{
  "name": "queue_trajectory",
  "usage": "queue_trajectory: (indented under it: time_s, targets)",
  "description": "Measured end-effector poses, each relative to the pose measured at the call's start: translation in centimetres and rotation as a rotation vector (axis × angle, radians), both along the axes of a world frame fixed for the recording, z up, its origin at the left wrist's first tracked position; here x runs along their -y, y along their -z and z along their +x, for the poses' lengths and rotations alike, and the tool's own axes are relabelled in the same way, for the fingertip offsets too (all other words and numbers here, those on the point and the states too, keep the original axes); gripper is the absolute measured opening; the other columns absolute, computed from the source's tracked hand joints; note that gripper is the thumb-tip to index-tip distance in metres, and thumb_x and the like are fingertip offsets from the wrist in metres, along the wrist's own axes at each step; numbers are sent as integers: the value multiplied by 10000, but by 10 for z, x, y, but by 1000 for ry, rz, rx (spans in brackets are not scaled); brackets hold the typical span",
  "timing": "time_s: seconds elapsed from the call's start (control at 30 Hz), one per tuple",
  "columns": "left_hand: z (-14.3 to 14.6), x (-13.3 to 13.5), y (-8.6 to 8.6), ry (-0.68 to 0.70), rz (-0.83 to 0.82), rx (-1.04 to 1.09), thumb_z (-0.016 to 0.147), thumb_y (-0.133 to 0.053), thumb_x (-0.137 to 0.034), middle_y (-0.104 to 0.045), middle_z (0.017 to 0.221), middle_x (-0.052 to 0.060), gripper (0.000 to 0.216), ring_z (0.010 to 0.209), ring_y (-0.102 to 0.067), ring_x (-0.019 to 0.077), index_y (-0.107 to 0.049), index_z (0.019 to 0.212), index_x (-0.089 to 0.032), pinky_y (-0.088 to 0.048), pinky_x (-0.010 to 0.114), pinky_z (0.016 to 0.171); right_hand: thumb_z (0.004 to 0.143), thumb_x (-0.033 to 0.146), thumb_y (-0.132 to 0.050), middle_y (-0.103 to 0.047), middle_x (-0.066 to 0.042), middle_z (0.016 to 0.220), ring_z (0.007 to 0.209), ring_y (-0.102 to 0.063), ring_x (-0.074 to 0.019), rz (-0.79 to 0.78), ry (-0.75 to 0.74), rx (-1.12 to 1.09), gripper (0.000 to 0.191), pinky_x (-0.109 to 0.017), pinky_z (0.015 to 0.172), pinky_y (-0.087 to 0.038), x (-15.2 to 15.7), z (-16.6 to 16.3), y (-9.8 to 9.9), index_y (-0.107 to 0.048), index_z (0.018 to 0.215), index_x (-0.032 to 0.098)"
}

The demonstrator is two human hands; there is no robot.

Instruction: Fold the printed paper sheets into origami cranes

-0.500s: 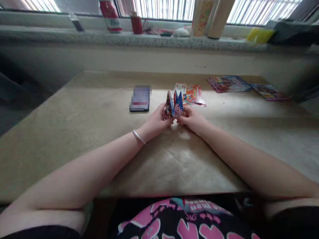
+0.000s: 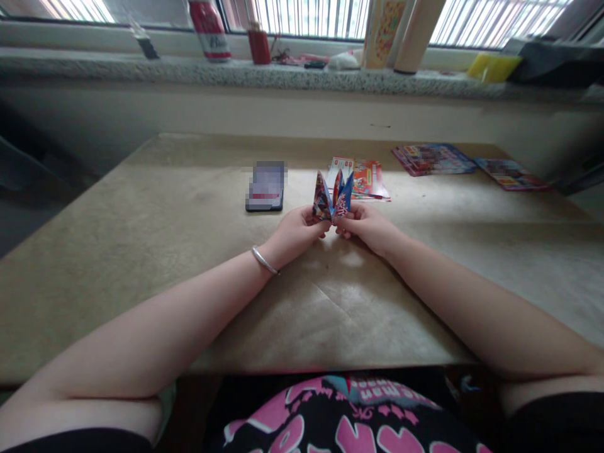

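A small folded paper figure (image 2: 333,196), printed in red, blue and white, stands with three points upward above the table's middle. My left hand (image 2: 296,233) pinches its lower left side, fingers closed. My right hand (image 2: 368,225) pinches its lower right side, fingers closed too. A silver bangle (image 2: 263,260) sits on my left wrist. Both forearms rest low over the table.
A phone (image 2: 265,185) lies flat left of the figure. Printed leaflets (image 2: 365,179) lie just behind it, more leaflets (image 2: 431,158) at the far right. The tan table (image 2: 141,251) runs to a windowsill holding bottles (image 2: 210,28) and boxes.
The paper figure's points have spread a little wider apart. My hands have stayed in nearly the same place.
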State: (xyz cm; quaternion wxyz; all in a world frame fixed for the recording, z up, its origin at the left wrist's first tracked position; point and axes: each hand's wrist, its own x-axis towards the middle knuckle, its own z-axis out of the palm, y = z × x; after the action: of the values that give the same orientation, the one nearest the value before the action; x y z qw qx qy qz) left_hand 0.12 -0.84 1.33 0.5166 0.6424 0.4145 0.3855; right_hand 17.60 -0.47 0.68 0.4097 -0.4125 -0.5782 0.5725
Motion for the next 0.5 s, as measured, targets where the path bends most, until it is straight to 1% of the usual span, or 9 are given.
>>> queue_trajectory:
  time_s: [0.13, 0.3, 0.4, 0.5]
  targets:
    - [-2, 0, -2, -3, -20, -5, 784, -664, -257, -588, 634, -26, 143, 538, -501, 61, -618, 804, -123, -421, 189, 537, 668, 520, -756, -588, 25, 611, 532, -485, -91, 11, -11, 95, 383, -226, 488, -382, 1, 0, -2, -617, 795, 186]
    - [-1, -2, -1, 27, -54, -28, 742, -672, -250, -587, 614, -28, 144, 512, -480, 55, -610, 765, -121, -379, 183, 503, 730, 491, -717, -545, 22, 543, 500, -445, -93, 9, -36, 241, 341, -236, 474, -331, 2, -1, -2, -578, 672, 185]
    - [-1, -4, 1, 68, -83, -13, 728, -681, -269, -591, 625, -24, 173, 517, -486, 58, -603, 779, -123, -381, 182, 502, 734, 494, -703, -541, 21, 542, 502, -439, -91, -3, -77, 239, 350, -235, 480, -319, 1, 0, -2, -570, 652, 182]
    - [-3, -6, 3, 94, -57, -2, 734, -679, -306, -596, 659, -16, 209, 531, -495, 62, -595, 810, -131, -395, 185, 508, 713, 527, -704, -544, 27, 560, 510, -439, -87, 4, -105, 188, 369, -230, 486, -326, 1, 0, -2, -582, 702, 180]
